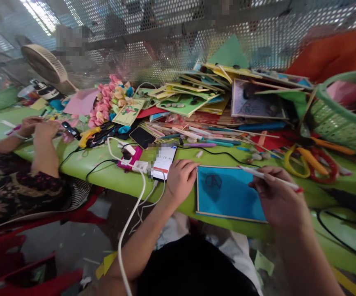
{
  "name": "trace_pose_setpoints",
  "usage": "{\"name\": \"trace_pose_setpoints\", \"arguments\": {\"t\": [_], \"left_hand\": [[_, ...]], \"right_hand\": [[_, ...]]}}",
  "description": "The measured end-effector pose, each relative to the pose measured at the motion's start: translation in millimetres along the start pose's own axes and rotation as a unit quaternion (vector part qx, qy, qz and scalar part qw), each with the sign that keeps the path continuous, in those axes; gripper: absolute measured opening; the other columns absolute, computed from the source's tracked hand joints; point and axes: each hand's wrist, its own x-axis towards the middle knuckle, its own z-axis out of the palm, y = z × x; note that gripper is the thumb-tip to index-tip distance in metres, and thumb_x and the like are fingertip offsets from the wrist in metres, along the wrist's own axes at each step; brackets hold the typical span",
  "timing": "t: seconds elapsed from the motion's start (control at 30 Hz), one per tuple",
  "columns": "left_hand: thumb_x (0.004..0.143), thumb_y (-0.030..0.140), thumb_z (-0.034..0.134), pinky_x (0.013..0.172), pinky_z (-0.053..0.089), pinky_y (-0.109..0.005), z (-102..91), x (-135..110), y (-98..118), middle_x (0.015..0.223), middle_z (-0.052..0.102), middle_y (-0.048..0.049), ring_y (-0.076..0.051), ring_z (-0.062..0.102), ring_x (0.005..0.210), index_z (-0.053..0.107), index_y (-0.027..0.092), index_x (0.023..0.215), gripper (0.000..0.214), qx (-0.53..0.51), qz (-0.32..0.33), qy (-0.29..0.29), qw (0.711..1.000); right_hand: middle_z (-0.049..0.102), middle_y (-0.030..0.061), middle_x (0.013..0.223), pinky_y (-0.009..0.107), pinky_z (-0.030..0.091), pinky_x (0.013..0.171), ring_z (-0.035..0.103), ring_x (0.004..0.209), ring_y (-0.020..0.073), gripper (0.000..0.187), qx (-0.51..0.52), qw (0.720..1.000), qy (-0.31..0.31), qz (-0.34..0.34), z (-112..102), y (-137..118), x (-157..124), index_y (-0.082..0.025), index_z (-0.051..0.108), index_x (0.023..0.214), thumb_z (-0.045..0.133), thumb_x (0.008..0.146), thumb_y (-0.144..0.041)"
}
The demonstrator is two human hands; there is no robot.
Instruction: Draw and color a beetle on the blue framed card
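Observation:
A blue card (231, 197) with thin wooden strips along its edges lies on the green table in front of me. A round dark line drawing is on its left part. My right hand (278, 193) grips a white felt-tip pen (265, 176) with a red end, holding its tip above the card's upper edge. My left hand (182, 179) rests loosely at the card's left edge, its fingers slightly bent and holding nothing. Just left of that hand, a lit phone (163, 162) lies on the table with a white cable plugged in.
Several pens, stones and stacked cards (193, 96) fill the back. Scissors (319, 164) and a green basket (341, 107) stand right. A pink power strip (130, 159) with a white cord lies left. Another person's hands (44, 127) work at far left, near a fan (42, 61).

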Motion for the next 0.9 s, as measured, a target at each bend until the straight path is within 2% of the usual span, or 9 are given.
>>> {"name": "trace_pose_setpoints", "arguments": {"t": [0.07,0.2,0.27,0.4,0.57,0.73,0.9], "left_hand": [[0.109,0.015,0.061,0.096,0.059,-0.040,-6.2,-8.7,3.4,0.112,0.083,-0.0073,-0.023,0.075,0.103,0.079,0.021,0.121,0.023,-0.004,-0.004,0.020,1.000],[0.112,0.016,0.056,0.094,0.060,-0.038,-19.2,-33.4,14.7,0.112,0.084,-0.0073,-0.022,0.075,0.103,0.076,0.021,0.127,0.026,-0.030,0.000,0.035,0.999],[0.111,0.016,0.058,0.095,0.060,-0.036,-22.7,-47.3,19.9,0.112,0.085,-0.0045,-0.020,0.076,0.103,0.078,0.022,0.122,0.023,-0.048,0.024,0.019,0.998],[0.106,0.020,0.067,0.102,0.057,-0.041,-22.5,-67.7,25.2,0.123,0.085,-0.0027,-0.021,0.077,0.110,0.080,0.026,0.118,0.018,-0.057,0.060,-0.003,0.997],[0.105,0.023,0.070,0.110,0.052,-0.041,-19.4,-73.4,25.6,0.127,0.085,0.0000,-0.019,0.076,0.112,0.080,0.026,0.118,0.016,-0.045,0.058,-0.010,0.997],[0.108,0.024,0.067,0.116,0.047,-0.041,-19.7,-72.8,26.7,0.130,0.084,0.0007,-0.020,0.074,0.114,0.078,0.026,0.120,0.016,-0.046,0.054,-0.006,0.997],[0.105,0.027,0.072,0.118,0.046,-0.042,-20.7,-73.2,29.2,0.131,0.083,0.0015,-0.020,0.073,0.115,0.079,0.028,0.121,0.017,-0.037,0.051,-0.017,0.998]], "right_hand": [[0.070,0.0031,0.075,0.032,0.045,0.056,0.063,0.066,0.0194,0.021,-0.016,1.000,-0.005,0.004,3.5,-3.9,-3.1,-0.026,0.077,0.087,0.086,0.080,-0.043],[0.079,0.0069,0.090,0.036,0.050,0.064,0.067,0.078,0.0237,0.022,-0.061,0.998,-0.027,0.004,3.5,-5.4,-4.9,-0.026,0.084,0.091,0.089,0.082,-0.045],[0.078,0.0064,0.088,0.037,0.051,0.064,0.068,0.079,0.0250,0.022,-0.084,0.996,-0.039,0.007,1.5,-3.3,-3.0,-0.027,0.085,0.089,0.091,0.082,-0.047],[0.075,0.0050,0.079,0.036,0.051,0.061,0.067,0.071,0.0239,0.025,-0.130,0.989,-0.064,0.027,0.9,-1.0,2.3,-0.027,0.083,0.084,0.094,0.080,-0.049],[0.074,0.0036,0.076,0.033,0.052,0.062,0.065,0.070,0.0218,0.030,-0.236,0.965,-0.110,0.033,9.6,-7.1,10.1,-0.025,0.079,0.086,0.089,0.084,-0.054],[0.069,0.0014,0.067,0.033,0.047,0.056,0.057,0.058,0.0185,0.035,-0.254,0.959,-0.123,0.011,13.9,-7.0,20.8,-0.026,0.071,0.075,0.089,0.083,-0.055],[0.070,0.0018,0.066,0.033,0.046,0.057,0.058,0.058,0.0188,0.033,-0.297,0.946,-0.130,-0.001,12.3,-4.5,21.2,-0.026,0.072,0.074,0.086,0.087,-0.054]]}}
